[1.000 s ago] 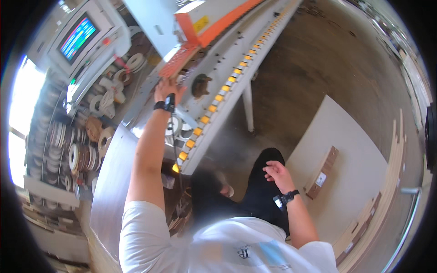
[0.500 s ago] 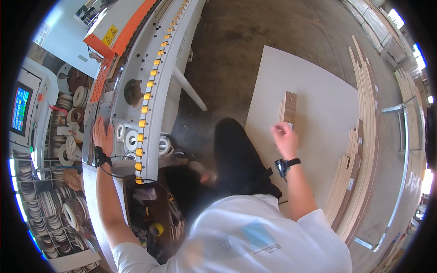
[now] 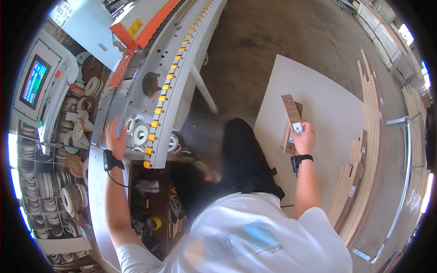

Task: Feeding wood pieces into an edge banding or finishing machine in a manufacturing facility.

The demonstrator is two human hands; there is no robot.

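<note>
My right hand is closed on the near end of a short brown wood-grain board strip, thumb by its white label. That strip has a hole near its far end and lies slantwise over other short strips of the same brown. Beneath them spreads a large pale grey panel. At the near end of the machine bed, my left hand is open, fingers apart and holding nothing. Whether its palm touches the surface cannot be made out.
Yellow rollers line the machine's rail. White edging rolls sit beside it, and a lit control screen stands at left. Long boards are stacked to the right, near a metal frame. My dark-clad leg is between.
My right hand has come down from above the short strips and taken hold of the labelled one, which now lies askew. My left hand has drawn back, fingers more spread. The view has shifted.
</note>
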